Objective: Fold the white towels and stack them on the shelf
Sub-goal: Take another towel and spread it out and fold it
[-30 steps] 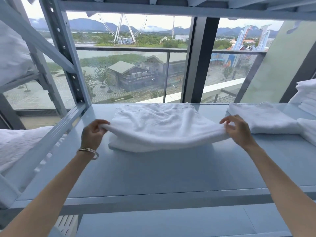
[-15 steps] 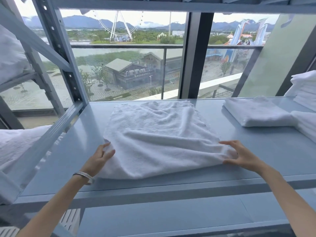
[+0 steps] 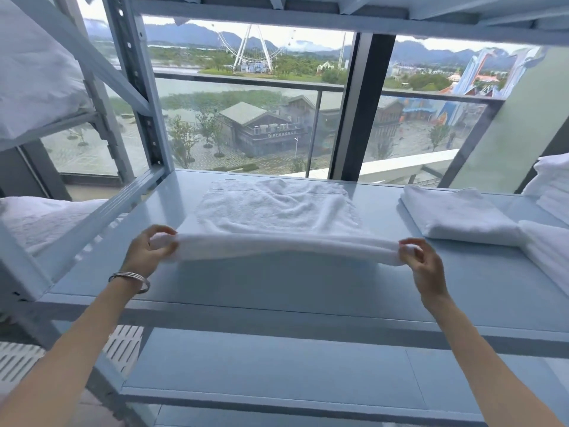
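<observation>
White towel (image 3: 277,211), on the shelf (image 3: 277,282): near edge raised, left hand (image 3: 147,251) and right hand (image 3: 421,257) each pinching a corner; carry both corners level to the far edge, aligning hems before pressing flat.

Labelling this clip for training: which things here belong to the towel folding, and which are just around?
Job:
white towel, near edge gripped by left hand and right hand
folded towel
shelf

Around:
bracelet
window railing

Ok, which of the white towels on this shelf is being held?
The middle towel: both hands, left and right, pinch its near edge. The folded towel lies untouched on the right.
</observation>
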### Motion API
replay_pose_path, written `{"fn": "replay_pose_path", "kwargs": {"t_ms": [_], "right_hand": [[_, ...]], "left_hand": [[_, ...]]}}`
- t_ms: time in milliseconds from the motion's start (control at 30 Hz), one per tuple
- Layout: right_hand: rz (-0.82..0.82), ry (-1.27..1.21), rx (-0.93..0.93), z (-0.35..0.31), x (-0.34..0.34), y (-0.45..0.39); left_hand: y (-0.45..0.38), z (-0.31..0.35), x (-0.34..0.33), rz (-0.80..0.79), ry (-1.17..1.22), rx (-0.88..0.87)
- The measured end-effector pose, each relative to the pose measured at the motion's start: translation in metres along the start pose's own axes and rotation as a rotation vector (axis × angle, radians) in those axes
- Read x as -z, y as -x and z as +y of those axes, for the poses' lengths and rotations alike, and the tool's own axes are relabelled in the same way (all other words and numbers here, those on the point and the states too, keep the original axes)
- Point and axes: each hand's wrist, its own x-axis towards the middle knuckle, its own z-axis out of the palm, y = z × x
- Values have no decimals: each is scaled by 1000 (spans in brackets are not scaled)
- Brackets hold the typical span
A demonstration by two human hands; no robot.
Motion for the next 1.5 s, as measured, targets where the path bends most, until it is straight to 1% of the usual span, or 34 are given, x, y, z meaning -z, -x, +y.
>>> {"fn": "replay_pose_path", "kwargs": {"t_ms": [33,67,100,167,233,300,333,367,400,433,467,500,533,567,600,633,667,733,800,867,933,1000,1033,1067,1100,1133,1167,1200,1233,1267,1300,1367,1433,1500], "right_hand": [[35,61,3,1,3,4],[20,180,-2,6,7,9],[-53,332,-28,13,9,13],[-281,573,-133,23,14,21],[-424,678,-217,26,21,23],[-461,700,-247,21,24,25],[-453,724,-210,21,25,24],[-413,780,-117,23,24,24],[-360,838,30,24,22,24],[-328,841,197,24,16,25],[-344,788,357,23,8,26],[-420,741,482,21,-2,28],[-533,746,569,20,-13,29],[-646,807,609,19,-23,29],[-726,886,592,18,-31,28],[-767,956,531,18,-36,24],[-781,1001,455,19,-40,19],[-772,1045,385,19,-42,17],[-781,1083,414,15,-47,24],[-810,1051,470,8,-57,37],[-855,951,523,-3,-72,50],[-922,795,509,-18,-91,55],[-916,727,475,-23,-101,50],[-870,690,454,-25,-112,42],[-793,699,453,-24,-121,31],[-724,745,451,-19,-129,19],[-696,829,424,-12,-135,9],[-717,924,384,-6,-140,2],[-759,1016,351,0,-146,0],[-788,1092,332,2,-150,1],[-785,1149,339,1,-153,5],[-717,1198,375,-7,-158,16],[-704,1153,378,-18,-164,30],[-736,1019,418,-26,-177,39]], "left_hand": [[2,3,-1,1,-24,20],[4,3,-3,-47,-116,42],[7,-1,-7,-134,-265,69],[16,-13,-16,-314,-533,133],[22,-17,-19,-386,-659,196],[23,-13,-16,-370,-763,238],[24,-11,-15,-334,-873,233],[28,-6,-18,-247,-1027,176],[34,-1,-23,-150,-1157,78],[42,8,-34,-76,-1197,-46],[53,20,-49,-67,-1152,-157],[65,33,-67,-152,-1103,-198],[76,44,-87,-284,-1062,-163],[84,51,-107,-422,-1032,-63],[89,55,-124,-560,-1023,58],[90,56,-136,-658,-1016,148],[87,52,-140,-721,-1007,189],[75,40,-135,-819,-1035,155],[55,28,-120,-891,-1056,102],[31,18,-105,-932,-1057,77],[3,9,-92,-926,-1081,57],[-20,10,-84,-877,-1215,60],[-29,15,-83,-798,-1328,27],[-31,24,-85,-671,-1433,-37],[-29,34,-92,-534,-1479,-89],[-25,41,-102,-438,-1396,-107],[-18,42,-114,-429,-1241,-91],[-7,40,-127,-510,-1065,-34],[6,35,-138,-623,-948,21],[18,28,-145,-717,-923,66],[26,21,-146,-755,-959,52],[20,6,-134,-796,-977,-20],[-8,-9,-114,-882,-999,-96],[-47,-18,-89,-932,-1083,-119]]}}
